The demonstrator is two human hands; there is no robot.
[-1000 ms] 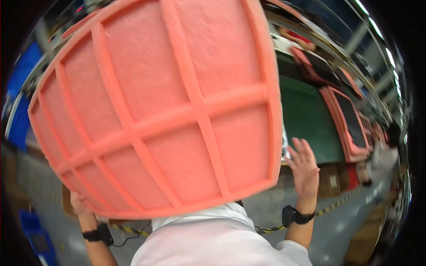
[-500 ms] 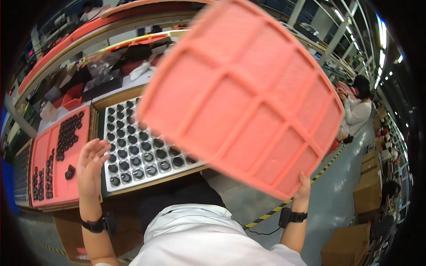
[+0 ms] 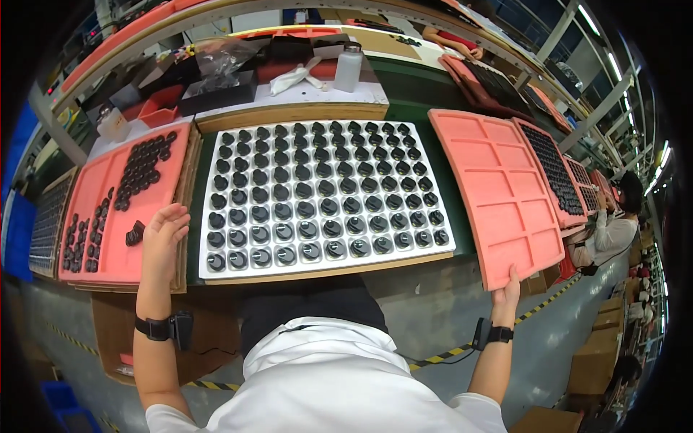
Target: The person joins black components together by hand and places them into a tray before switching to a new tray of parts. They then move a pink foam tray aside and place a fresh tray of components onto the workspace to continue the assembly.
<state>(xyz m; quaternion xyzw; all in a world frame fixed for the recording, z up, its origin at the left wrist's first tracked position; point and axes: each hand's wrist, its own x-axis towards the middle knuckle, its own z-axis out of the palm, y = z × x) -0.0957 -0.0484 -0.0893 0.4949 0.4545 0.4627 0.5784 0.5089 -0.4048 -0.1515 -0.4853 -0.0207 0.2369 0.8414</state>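
Observation:
My right hand (image 3: 505, 291) grips the near edge of an empty pink compartment tray (image 3: 502, 195), its thumb on the top face. That tray lies at the right of a white tray (image 3: 326, 264), whose rows of round cups hold small black knob-like parts (image 3: 333, 249). My left hand (image 3: 166, 234) hovers over the right edge of another pink tray (image 3: 115, 238), fingers loosely bent and nothing visible in them. Black round parts (image 3: 144, 169) lie in that tray in groups, with a small cluster (image 3: 135, 233) right beside my left hand.
Behind the white tray, a shelf holds a clear bottle (image 3: 349, 68), a white cloth (image 3: 297, 78) and dark boxes. Further right stands a pink tray filled with black parts (image 3: 552, 169). A co-worker (image 3: 610, 227) is beyond it. Below left is a cardboard box (image 3: 119, 339).
My right hand has brought the raised pink tray down to the right of the white tray, uncovering the white tray. My left hand's fingers have drawn closer together.

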